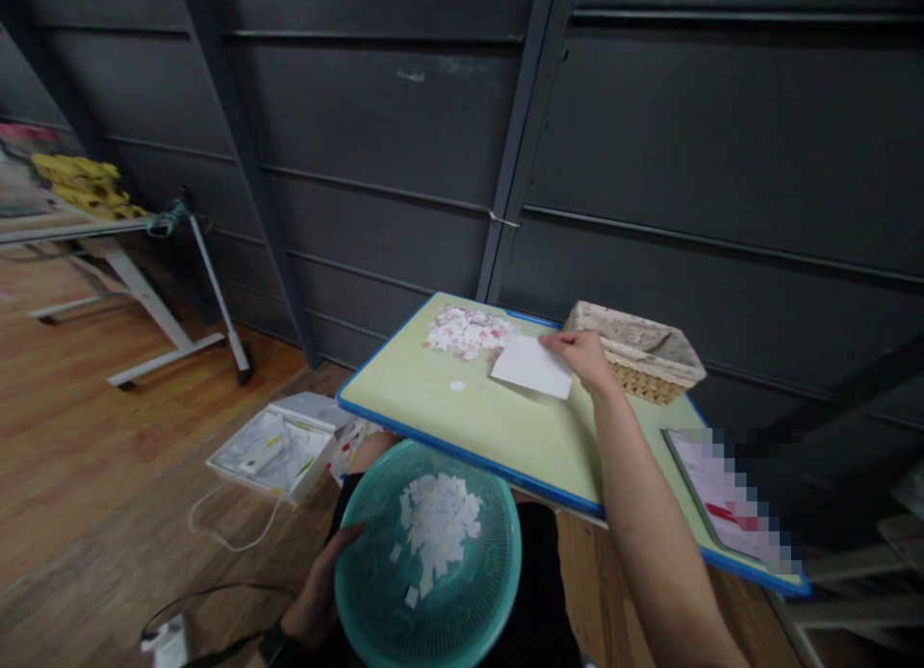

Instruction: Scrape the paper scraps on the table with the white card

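Paper, a plain white sheet, is held over a low tabletop in pale green with a blue edge. The person's right hand pinches the sheet between thumb and fingers at its far right edge, with the forearm reaching up from the lower right. The sheet tilts, its near edge lifted above the surface and shading it. Its left side overlaps the margin of a spread heap of white and pinkish paper scraps; whether it touches them, I cannot tell. One small white scrap lies alone, nearer the person.

Below, over a dark-clothed lap, is a round teal plastic colander. The left hand grips its left rim, thumb over the inner wall, the other fingers mostly hidden outside. A mound of small white paper pieces sits in the colander, with a few loose bits beside it.

Just right of the right hand, a woven basket with a patterned cloth lining stands at the table's back edge. Nearer, on the right end, lies a flat screen device, partly pixelated. On the wooden floor at left is an open white box with a white cord trailing beside it.
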